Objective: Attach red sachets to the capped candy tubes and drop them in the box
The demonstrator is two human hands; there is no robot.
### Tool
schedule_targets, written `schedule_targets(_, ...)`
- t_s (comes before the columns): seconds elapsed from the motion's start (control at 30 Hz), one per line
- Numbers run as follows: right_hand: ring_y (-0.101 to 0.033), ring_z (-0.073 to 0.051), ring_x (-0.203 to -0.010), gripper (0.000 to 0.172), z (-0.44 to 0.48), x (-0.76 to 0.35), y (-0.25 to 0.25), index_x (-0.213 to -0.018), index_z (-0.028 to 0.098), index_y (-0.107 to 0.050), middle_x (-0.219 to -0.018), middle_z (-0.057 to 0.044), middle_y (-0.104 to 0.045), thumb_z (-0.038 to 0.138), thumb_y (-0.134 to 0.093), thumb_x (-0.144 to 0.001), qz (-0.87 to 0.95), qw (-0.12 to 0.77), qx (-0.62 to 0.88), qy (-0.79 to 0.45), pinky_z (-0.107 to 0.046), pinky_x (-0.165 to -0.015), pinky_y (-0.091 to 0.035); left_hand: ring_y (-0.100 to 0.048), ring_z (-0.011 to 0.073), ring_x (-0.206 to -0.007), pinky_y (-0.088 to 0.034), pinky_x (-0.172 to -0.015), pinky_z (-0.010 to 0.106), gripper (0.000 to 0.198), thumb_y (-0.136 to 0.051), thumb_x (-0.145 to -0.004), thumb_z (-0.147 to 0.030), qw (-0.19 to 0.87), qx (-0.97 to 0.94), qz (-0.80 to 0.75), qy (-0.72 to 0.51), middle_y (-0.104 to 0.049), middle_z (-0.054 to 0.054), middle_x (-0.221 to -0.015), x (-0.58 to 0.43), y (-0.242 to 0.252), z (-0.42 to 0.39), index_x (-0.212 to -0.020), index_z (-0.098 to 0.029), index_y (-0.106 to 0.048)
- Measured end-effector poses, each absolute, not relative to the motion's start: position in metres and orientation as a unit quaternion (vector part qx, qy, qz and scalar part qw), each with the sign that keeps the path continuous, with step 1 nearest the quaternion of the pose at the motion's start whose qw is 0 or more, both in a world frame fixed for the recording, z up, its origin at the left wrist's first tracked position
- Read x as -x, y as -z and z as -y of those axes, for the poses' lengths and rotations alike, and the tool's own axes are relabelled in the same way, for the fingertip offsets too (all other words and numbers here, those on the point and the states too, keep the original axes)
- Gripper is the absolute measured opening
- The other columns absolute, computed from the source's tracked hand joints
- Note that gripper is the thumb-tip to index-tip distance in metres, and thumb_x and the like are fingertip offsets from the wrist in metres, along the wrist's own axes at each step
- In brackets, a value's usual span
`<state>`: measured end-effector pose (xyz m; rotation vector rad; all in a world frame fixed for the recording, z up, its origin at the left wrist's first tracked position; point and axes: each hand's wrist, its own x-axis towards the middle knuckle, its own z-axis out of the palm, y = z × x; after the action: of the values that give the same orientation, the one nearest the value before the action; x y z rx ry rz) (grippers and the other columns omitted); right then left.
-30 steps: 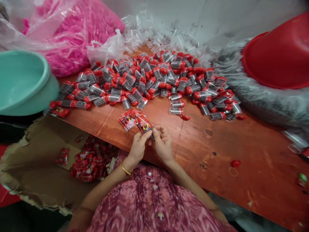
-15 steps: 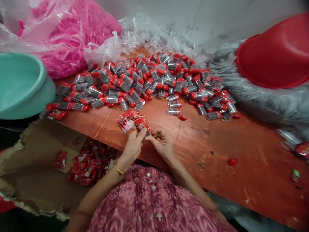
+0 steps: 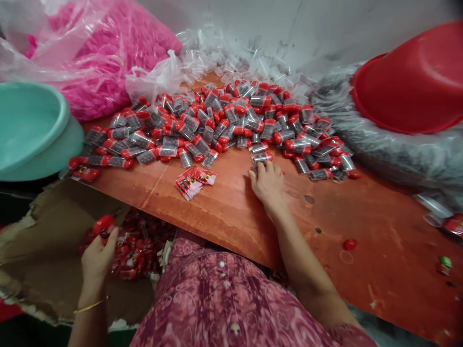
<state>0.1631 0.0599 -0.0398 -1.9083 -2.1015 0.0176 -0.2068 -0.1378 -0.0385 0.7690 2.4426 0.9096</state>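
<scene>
My left hand (image 3: 97, 258), with a gold bangle on the wrist, is over the cardboard box (image 3: 39, 250). Its thumb and fingers are closed on a red-wrapped tube (image 3: 104, 224) with a rounded red end. Below it in the box lie several red packets (image 3: 132, 255). My right hand (image 3: 268, 185) rests on the table, fingers curled over a clear tube at the front of the pile; that tube is mostly hidden. Just beyond it lies another red-capped tube (image 3: 262, 157) with dark pellets. A few flat red printed sleeves (image 3: 190, 185) lie left of my right hand.
A wide pile of red-capped tubes (image 3: 188, 124) spreads across the wooden table (image 3: 231, 217). Empty clear tubes (image 3: 231, 58) lie behind it. A teal basin (image 3: 39, 168) and a bag of pink pieces (image 3: 108, 53) stand left; a red tub (image 3: 412, 86) sits on a dark-filled bag (image 3: 390, 149) right.
My hands have parted. The left moved down-left from the table to over the box with the red-wrapped tube; the right moved forward to the front tubes of the pile.
</scene>
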Motion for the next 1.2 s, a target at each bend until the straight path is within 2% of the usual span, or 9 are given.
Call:
schedule_targets(0.1,-0.047,-0.032,-0.111,0.030,-0.049,-0.161,0.055,-0.100,0.011,-0.062,-0.111,-0.018,-0.060,0.034,-0.047,-0.088,0.810,0.154,0.566,-0.019,-0.046,-0.093,-0.038,-0.055,0.0479,-0.105,-0.039,-0.083,0.067,0.032,-0.062,-0.064,-0.039,0.081,-0.228,-0.957,-0.158,-0.067,0.018,-0.100,0.226,0.039,0.155,-0.086,-0.015,-0.061)
schedule_targets(0.17,-0.045,-0.029,-0.115,0.027,-0.034,-0.153,0.061,-0.099,0.013,-0.062,-0.108,-0.014,-0.062,0.032,-0.046,-0.089,0.837,0.181,0.514,-0.037,-0.044,-0.098,-0.034,-0.053,0.0409,-0.113,-0.041,-0.090,0.059,0.041,-0.053,-0.073,-0.040,0.018,-0.298,-0.941,-0.159,-0.059,0.021,-0.119,0.212,0.038,0.148,-0.105,-0.015,-0.059)
schedule_targets(0.3,-0.050,-0.025,-0.104,0.024,-0.014,-0.130,0.054,-0.091,0.019,-0.064,-0.099,-0.008,-0.067,0.032,-0.044,-0.091,0.822,0.216,0.525,-0.045,-0.050,-0.101,-0.025,-0.048,0.0304,-0.123,-0.037,-0.101,0.047,0.039,-0.045,-0.082,-0.043,0.023,-0.513,-0.805,-0.297,-0.060,0.016,-0.123,0.147,0.034,0.097,-0.104,-0.016,-0.063)
schedule_targets(0.63,-0.051,-0.025,-0.088,0.018,-0.058,-0.070,0.039,-0.088,0.020,-0.065,-0.094,-0.011,-0.064,0.034,-0.055,-0.084,0.791,0.123,0.585,-0.130,-0.035,-0.070,-0.036,-0.033,0.0340,-0.133,-0.018,-0.108,0.058,0.041,-0.046,-0.086,-0.033,0.081,-0.706,-0.675,-0.196,-0.050,0.013,-0.135,0.073,0.044,0.014,-0.122,-0.019,-0.057)
schedule_targets(0.77,-0.054,-0.022,-0.080,0.014,-0.057,-0.071,0.047,-0.074,0.019,-0.062,-0.082,-0.007,-0.064,0.026,-0.054,-0.084,0.766,0.189,0.589,-0.177,-0.033,-0.069,-0.036,-0.033,0.0348,-0.133,-0.017,-0.107,0.059,0.041,-0.044,-0.086,-0.034,0.072,-0.704,-0.680,-0.193,-0.049,0.012,-0.137,0.078,0.052,0.021,-0.123,-0.021,-0.057)
schedule_targets(0.9,-0.050,-0.014,-0.059,0.018,-0.048,-0.076,0.048,-0.068,0.019,-0.056,-0.063,0.001,-0.057,0.032,-0.053,-0.081,0.674,0.363,0.552,-0.331,-0.027,-0.061,-0.038,-0.031,0.0346,-0.134,-0.016,-0.108,0.057,0.045,-0.047,-0.085,-0.036,0.070,-0.680,-0.686,-0.249,-0.046,0.015,-0.138,0.075,0.045,0.024,-0.124,-0.017,-0.055)
schedule_targets(1.03,-0.052,-0.011,-0.057,0.021,-0.037,-0.074,0.040,-0.070,0.020,-0.052,-0.063,0.004,-0.056,0.038,-0.062,-0.069,0.523,0.504,0.471,-0.501,-0.024,-0.058,-0.043,-0.049,0.0310,-0.120,-0.033,-0.102,0.045,0.048,-0.056,-0.079,-0.041,0.148,-0.615,-0.672,-0.384,-0.060,0.017,-0.122,0.062,0.029,0.018,-0.117,-0.013,-0.059)
schedule_targets(1.1,-0.054,-0.011,-0.060,0.025,-0.031,-0.072,0.034,-0.077,0.020,-0.054,-0.067,0.003,-0.059,0.037,-0.067,-0.064,0.481,0.514,0.443,-0.556,-0.024,-0.060,-0.045,-0.063,0.0239,-0.092,-0.046,-0.084,0.035,0.037,-0.056,-0.079,-0.042,0.254,-0.558,-0.654,-0.443,-0.070,0.011,-0.094,0.055,0.023,0.013,-0.100,-0.014,-0.066)
schedule_targets(1.2,-0.056,-0.011,-0.063,0.030,-0.022,-0.072,0.028,-0.085,0.021,-0.058,-0.074,0.002,-0.063,0.040,-0.068,-0.064,0.460,0.492,0.415,-0.612,-0.025,-0.063,-0.047,-0.058,0.0150,-0.064,-0.045,-0.063,0.025,0.028,-0.057,-0.077,-0.040,0.360,-0.475,-0.619,-0.511,-0.066,0.003,-0.066,0.047,0.018,0.007,-0.073,-0.014,-0.068)
